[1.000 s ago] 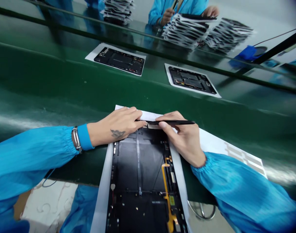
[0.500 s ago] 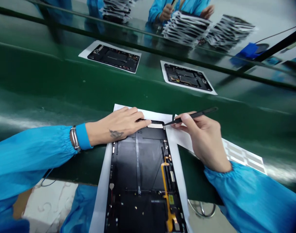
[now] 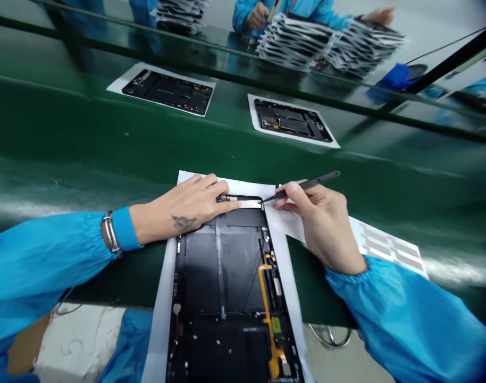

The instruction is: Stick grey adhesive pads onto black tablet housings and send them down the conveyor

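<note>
An opened black tablet-like device (image 3: 195, 287) lies on a white paper sheet (image 3: 158, 324), its inner parts and an orange flex cable (image 3: 266, 298) exposed. My left hand (image 3: 199, 199) rests over its far end, fingers extended. The index fingertip touches a pale strip (image 3: 250, 204) along that end. Pinched in my right hand (image 3: 320, 215) are black tweezers (image 3: 325, 177), their tips at the strip's right end. Whether the tips grip the strip, I cannot tell. Beneath my right hand lies a white sheet with grey rectangular stickers (image 3: 390, 244).
Two more opened devices, left (image 3: 167, 91) and right (image 3: 293, 121), lie on paper across the green surface (image 3: 67, 149). Beyond a dark rail (image 3: 227, 72), a co-worker in blue sits behind stacks of paper-interleaved devices (image 3: 294, 42). A metal ring-shaped part (image 3: 331, 338) shows below.
The view has shifted slightly, moving the scene left. The tweezers stay near the strip's right end. Across the rail, the co-worker's hand has moved out over the right stack.
</note>
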The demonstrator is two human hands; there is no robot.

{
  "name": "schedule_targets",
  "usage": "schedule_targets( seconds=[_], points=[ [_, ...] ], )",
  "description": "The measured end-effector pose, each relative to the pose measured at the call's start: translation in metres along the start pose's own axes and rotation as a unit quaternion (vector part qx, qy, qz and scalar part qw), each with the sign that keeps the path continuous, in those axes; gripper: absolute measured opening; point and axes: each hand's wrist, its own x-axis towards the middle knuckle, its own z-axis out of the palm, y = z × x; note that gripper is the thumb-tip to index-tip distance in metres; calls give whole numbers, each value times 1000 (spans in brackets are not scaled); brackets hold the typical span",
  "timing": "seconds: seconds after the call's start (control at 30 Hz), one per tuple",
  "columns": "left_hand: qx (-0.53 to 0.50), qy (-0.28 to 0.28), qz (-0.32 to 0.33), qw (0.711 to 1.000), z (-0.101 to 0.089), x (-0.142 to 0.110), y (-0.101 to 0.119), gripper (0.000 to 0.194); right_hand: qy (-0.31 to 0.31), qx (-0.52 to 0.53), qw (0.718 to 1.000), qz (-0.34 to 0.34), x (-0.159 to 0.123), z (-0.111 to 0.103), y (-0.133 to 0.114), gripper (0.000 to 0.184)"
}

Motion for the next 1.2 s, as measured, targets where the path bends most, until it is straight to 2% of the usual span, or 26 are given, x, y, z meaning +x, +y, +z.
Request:
schedule_targets(
  seconds=[0.53,0.77,0.93,1.0,1.07,1.2],
  points=[
    [3,-15,-6,1000,-2,0,0,47,-12,-122,990,-71,2,-1,3,47],
    [64,-53,14,996,-13,9,1,46,56,-135,978,-152,13,-3,1,37],
    [113,-78,-10,990,-17,36,14,48,17,-139,957,-253,17,-7,3,26],
    [115,-66,-15,991,-14,42,17,44,5,-156,947,-281,16,-9,1,20],
    [114,-45,-13,992,-9,42,17,38,-27,-207,924,-320,14,-8,-3,14],
    [90,-35,-18,995,-4,26,10,23,-162,-333,841,-395,17,5,-13,15]
  ],
)
